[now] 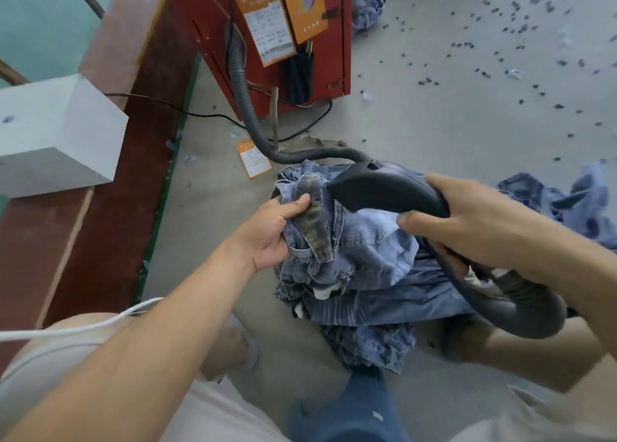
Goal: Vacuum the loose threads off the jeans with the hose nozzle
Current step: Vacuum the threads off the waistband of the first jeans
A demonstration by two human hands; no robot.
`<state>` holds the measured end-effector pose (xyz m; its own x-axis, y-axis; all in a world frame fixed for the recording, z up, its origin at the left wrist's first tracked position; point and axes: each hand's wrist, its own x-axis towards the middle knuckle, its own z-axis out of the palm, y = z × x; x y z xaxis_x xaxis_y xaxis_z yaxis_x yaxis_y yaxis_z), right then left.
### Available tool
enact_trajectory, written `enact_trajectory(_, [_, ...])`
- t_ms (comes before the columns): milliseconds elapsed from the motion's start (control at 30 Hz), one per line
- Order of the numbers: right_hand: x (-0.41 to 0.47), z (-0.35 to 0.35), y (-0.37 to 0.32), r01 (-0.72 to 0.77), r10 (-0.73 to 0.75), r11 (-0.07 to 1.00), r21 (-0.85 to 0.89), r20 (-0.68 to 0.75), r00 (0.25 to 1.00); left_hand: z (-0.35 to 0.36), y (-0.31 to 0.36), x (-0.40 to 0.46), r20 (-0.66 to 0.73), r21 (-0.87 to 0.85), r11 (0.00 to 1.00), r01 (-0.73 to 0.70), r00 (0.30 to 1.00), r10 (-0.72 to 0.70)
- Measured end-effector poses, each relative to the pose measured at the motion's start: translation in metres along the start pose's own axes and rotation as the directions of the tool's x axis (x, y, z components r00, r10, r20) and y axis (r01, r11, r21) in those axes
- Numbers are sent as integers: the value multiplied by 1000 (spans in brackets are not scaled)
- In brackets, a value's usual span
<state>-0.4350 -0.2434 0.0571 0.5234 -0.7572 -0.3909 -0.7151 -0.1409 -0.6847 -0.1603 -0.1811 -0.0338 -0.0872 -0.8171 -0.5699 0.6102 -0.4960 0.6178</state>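
Head camera looks steeply down (close, wide-angle) at the floor (434, 114).

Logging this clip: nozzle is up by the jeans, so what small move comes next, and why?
Probably lower the nozzle tip onto the jeans fold beside the left hand. The right hand holds it just above the denim, and the left hand already pinches that fold up.

Even, soft daylight, faint shadows; wide-angle bending at edges, slight blur throughout.
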Motion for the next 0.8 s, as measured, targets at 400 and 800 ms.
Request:
enact_trajectory(400, [-11,-3,1,3,-1,999,-49,43,999,-1,-3,13,11,-83,986,143,990,-143])
enact_trajectory(800, [-4,13,-7,24,-19,999,-47,106,994,0,-3,15,-13,-128,987,96,995,-99])
